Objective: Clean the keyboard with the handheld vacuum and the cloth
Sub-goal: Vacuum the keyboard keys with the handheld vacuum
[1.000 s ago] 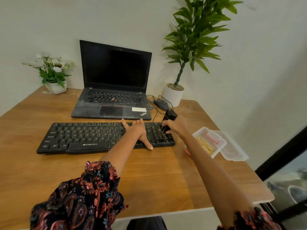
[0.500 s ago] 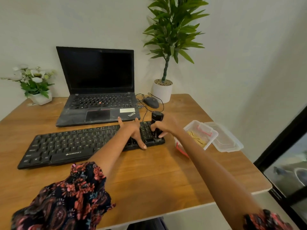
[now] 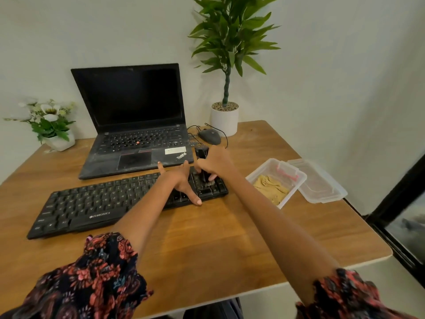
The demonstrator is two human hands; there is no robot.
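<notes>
A black keyboard (image 3: pixel 96 203) lies across the wooden desk (image 3: pixel 218 238) in front of a laptop. My left hand (image 3: pixel 181 180) lies flat on its right part with fingers spread, thumb at the front edge. My right hand (image 3: pixel 215 163) grips a small black handheld vacuum (image 3: pixel 202 154), held upright with its brush end down on the keys at the keyboard's right end. A mustard-yellow cloth (image 3: pixel 272 186) lies crumpled in a clear plastic box (image 3: pixel 296 178) to the right of the keyboard.
An open dusty black laptop (image 3: pixel 135 139) stands behind the keyboard. A wired mouse (image 3: pixel 209 137) and a white potted plant (image 3: pixel 224 118) sit at the back right, a flower pot (image 3: pixel 54 130) at the back left. The box's lid (image 3: pixel 319 183) lies beside it near the desk's right edge.
The view has swung to the right and closer. My hands keep their hold; the vacuum stays on the right end of the keyboard, shifted only slightly over the keys.
</notes>
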